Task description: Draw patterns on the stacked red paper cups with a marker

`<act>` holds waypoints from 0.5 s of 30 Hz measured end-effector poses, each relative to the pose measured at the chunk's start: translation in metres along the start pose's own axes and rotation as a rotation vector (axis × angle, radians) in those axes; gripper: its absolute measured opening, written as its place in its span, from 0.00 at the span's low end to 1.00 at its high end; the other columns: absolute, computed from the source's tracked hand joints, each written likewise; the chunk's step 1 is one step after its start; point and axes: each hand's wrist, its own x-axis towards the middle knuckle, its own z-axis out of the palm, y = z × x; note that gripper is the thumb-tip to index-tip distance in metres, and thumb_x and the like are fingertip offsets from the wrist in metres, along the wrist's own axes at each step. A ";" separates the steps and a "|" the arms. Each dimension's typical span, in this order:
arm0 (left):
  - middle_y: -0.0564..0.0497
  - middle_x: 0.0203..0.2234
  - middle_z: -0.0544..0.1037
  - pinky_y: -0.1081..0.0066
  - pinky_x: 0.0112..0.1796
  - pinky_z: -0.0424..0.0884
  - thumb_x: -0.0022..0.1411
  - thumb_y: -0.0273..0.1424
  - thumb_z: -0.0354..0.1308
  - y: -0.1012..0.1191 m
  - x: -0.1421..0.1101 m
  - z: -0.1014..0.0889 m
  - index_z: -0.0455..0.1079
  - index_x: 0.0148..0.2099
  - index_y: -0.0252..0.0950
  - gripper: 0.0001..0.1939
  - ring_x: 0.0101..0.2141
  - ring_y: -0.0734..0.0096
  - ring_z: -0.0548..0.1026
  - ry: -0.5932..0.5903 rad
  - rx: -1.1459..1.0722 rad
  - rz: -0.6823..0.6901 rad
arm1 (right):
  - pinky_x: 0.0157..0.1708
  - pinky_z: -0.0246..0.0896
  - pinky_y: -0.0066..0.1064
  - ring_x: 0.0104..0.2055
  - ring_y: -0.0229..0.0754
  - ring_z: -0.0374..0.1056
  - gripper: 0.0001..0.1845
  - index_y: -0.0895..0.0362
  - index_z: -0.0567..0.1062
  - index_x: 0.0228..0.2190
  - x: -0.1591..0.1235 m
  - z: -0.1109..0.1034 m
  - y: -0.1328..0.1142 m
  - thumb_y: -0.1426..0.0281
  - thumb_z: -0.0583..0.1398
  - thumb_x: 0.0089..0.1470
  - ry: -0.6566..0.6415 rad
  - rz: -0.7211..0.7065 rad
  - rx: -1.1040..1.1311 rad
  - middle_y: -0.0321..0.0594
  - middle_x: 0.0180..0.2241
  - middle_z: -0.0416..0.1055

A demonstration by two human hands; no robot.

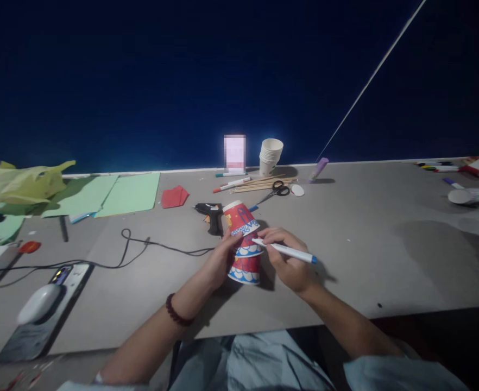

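A stack of red paper cups [243,241] with blue and white wave patterns lies tilted on the grey table [345,255], rim ends toward me. My left hand [222,259] grips the stack from its left side, fingers wrapped on it. My right hand [285,260] pinches a white marker with a blue cap [285,250], its tip touching the cups' side.
A black glue gun [210,213] with its cord lies just behind the cups. Scissors [275,191], wooden sticks, markers [231,184], stacked white cups [270,155] and a purple tube [318,169] sit farther back. Green paper sheets [113,195], red folded paper [174,196] and a power strip [66,274] lie left.
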 end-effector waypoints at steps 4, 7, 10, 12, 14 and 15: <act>0.45 0.39 0.83 0.65 0.43 0.74 0.58 0.32 0.65 -0.001 0.002 -0.002 0.71 0.56 0.34 0.23 0.37 0.62 0.81 0.003 0.003 -0.008 | 0.40 0.73 0.40 0.38 0.47 0.77 0.07 0.53 0.76 0.29 0.000 0.000 -0.001 0.75 0.60 0.55 -0.018 -0.011 0.001 0.43 0.33 0.79; 0.44 0.39 0.83 0.65 0.43 0.74 0.58 0.32 0.65 -0.001 0.002 -0.003 0.71 0.56 0.34 0.23 0.37 0.62 0.81 0.016 0.004 -0.010 | 0.40 0.73 0.40 0.38 0.47 0.77 0.07 0.53 0.77 0.29 0.000 0.000 -0.001 0.75 0.60 0.55 -0.012 -0.004 0.011 0.43 0.33 0.79; 0.45 0.38 0.83 0.65 0.43 0.75 0.59 0.31 0.65 0.000 0.000 0.000 0.71 0.56 0.34 0.23 0.35 0.63 0.80 0.017 0.004 -0.011 | 0.41 0.73 0.39 0.39 0.46 0.77 0.07 0.53 0.77 0.29 -0.001 0.000 0.001 0.75 0.60 0.55 0.001 0.009 0.035 0.43 0.33 0.79; 0.46 0.38 0.83 0.66 0.42 0.75 0.59 0.31 0.64 0.001 -0.001 0.001 0.71 0.56 0.34 0.22 0.35 0.64 0.80 0.022 0.004 -0.005 | 0.41 0.73 0.39 0.39 0.46 0.77 0.07 0.53 0.77 0.30 -0.001 0.000 0.001 0.76 0.60 0.55 0.007 0.018 0.049 0.42 0.34 0.79; 0.46 0.38 0.83 0.67 0.42 0.75 0.59 0.31 0.64 0.002 -0.001 0.002 0.71 0.55 0.34 0.21 0.35 0.64 0.80 0.019 0.005 -0.003 | 0.41 0.73 0.39 0.39 0.46 0.77 0.07 0.53 0.77 0.30 -0.001 0.000 0.002 0.75 0.60 0.55 0.007 0.023 0.058 0.42 0.34 0.79; 0.46 0.38 0.83 0.67 0.42 0.75 0.60 0.31 0.64 0.002 -0.001 0.002 0.71 0.55 0.34 0.21 0.35 0.64 0.80 0.018 0.006 -0.002 | 0.41 0.73 0.39 0.39 0.46 0.77 0.07 0.53 0.77 0.30 -0.001 0.000 0.002 0.75 0.60 0.55 0.004 0.024 0.059 0.42 0.34 0.79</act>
